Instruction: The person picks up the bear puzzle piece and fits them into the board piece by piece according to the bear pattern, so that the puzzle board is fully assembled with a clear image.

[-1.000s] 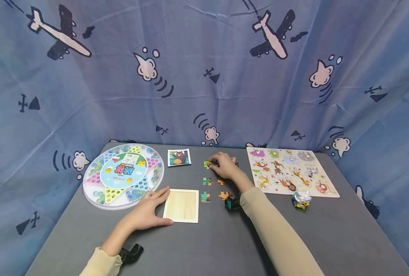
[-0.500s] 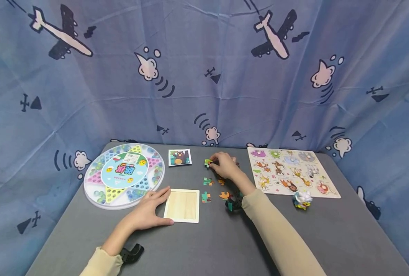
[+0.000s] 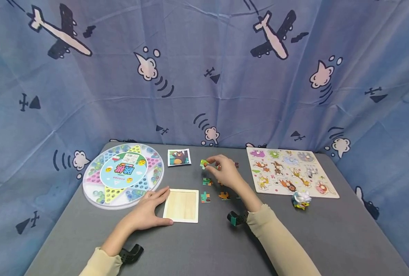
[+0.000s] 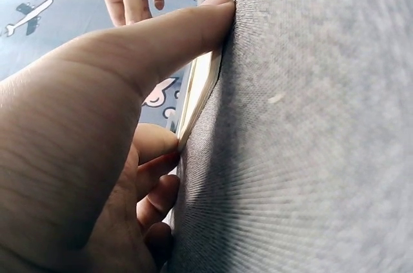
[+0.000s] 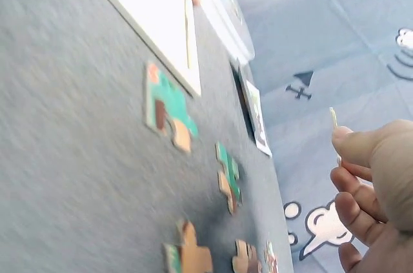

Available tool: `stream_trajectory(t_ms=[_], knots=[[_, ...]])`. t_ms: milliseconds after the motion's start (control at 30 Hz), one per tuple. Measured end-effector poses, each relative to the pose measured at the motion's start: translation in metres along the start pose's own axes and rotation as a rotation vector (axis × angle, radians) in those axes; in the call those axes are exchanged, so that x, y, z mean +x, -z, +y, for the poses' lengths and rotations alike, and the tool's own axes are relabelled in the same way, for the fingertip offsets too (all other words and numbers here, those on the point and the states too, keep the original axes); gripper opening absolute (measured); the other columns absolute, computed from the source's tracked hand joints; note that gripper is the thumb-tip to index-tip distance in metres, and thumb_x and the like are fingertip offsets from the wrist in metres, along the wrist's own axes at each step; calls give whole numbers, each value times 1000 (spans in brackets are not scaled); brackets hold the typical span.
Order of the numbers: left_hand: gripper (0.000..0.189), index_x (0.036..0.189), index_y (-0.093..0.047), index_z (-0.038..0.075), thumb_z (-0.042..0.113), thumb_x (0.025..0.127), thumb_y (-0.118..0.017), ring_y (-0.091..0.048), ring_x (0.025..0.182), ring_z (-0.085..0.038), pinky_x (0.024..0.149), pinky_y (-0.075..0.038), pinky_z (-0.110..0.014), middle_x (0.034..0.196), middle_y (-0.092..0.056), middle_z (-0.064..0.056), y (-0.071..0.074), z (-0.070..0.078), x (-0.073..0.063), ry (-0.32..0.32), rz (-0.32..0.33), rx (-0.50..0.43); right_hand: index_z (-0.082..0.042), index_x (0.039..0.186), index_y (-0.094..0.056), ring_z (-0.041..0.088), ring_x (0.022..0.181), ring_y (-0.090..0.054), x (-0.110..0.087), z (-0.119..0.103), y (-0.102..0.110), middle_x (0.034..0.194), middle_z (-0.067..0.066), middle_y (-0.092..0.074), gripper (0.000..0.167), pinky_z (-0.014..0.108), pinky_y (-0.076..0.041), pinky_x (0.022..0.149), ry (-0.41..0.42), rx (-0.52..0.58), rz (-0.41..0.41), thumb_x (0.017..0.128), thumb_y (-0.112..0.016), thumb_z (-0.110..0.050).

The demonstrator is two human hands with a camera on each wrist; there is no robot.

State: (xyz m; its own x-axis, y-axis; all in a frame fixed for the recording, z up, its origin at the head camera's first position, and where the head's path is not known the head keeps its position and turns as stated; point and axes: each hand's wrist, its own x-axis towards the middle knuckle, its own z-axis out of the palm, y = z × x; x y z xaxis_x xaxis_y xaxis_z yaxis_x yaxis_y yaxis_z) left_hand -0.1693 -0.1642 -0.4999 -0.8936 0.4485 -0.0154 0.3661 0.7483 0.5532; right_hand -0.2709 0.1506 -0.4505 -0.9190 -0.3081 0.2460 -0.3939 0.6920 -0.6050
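Note:
My right hand (image 3: 225,172) pinches a green jigsaw puzzle piece (image 3: 203,164) between thumb and fingertips, at the far end of the loose pieces. In the right wrist view that held piece (image 5: 333,117) shows edge-on at the thumb tip, raised off the table. My left hand (image 3: 147,212) holds a shallow square wooden puzzle tray (image 3: 196,207) by its left side, the thumb at the near corner and the index finger at the far one. Several more puzzle pieces lie right of the tray, among them a green one (image 3: 205,197) and an orange one (image 3: 224,196); the right hand partly hides others.
Behind the tray lies a bear picture card (image 3: 179,157). A round Chinese checkers board (image 3: 123,176) sits at the left. On the right are an animal peg puzzle board (image 3: 273,184) and a small figurine (image 3: 301,199) by its front edge. A patterned curtain (image 3: 204,76) hangs behind the table.
My right hand has lifted the green puzzle piece from its place and shifted it slightly left, the wrist drawing nearer to me. My left hand and the tray have stayed put.

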Motion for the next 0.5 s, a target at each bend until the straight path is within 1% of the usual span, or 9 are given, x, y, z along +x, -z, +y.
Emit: stream_trajectory(t_ms=[100,267,500], knots=[[108,164,-40,7,58,81,-87,-44,136,-33,111,-42,-58,172,-36,-8,-1,0,0,-1,-1,0,-6,125,-76,29,105,-67,-11,-6,-3,120,12,-73,30,45,-57,87,-4,29,31,99,-77,-21],[108,164,-40,6,59,81,-86,-44,137,-34,112,-41,-58,172,-35,-9,-3,-1,0,-4,-5,4,-7,124,-77,26,102,-67,-26,-13,-15,118,9,-74,29,40,-57,79,-4,60,62,98,-79,-21],[108,163,-41,6,59,81,-86,-45,134,-33,111,-42,-58,171,-36,-9,-3,-2,0,-6,9,7,-9,122,-77,21,95,-66,-35,-25,-31,117,7,-74,27,36,-56,76,17,96,34,98,-79,-21]])
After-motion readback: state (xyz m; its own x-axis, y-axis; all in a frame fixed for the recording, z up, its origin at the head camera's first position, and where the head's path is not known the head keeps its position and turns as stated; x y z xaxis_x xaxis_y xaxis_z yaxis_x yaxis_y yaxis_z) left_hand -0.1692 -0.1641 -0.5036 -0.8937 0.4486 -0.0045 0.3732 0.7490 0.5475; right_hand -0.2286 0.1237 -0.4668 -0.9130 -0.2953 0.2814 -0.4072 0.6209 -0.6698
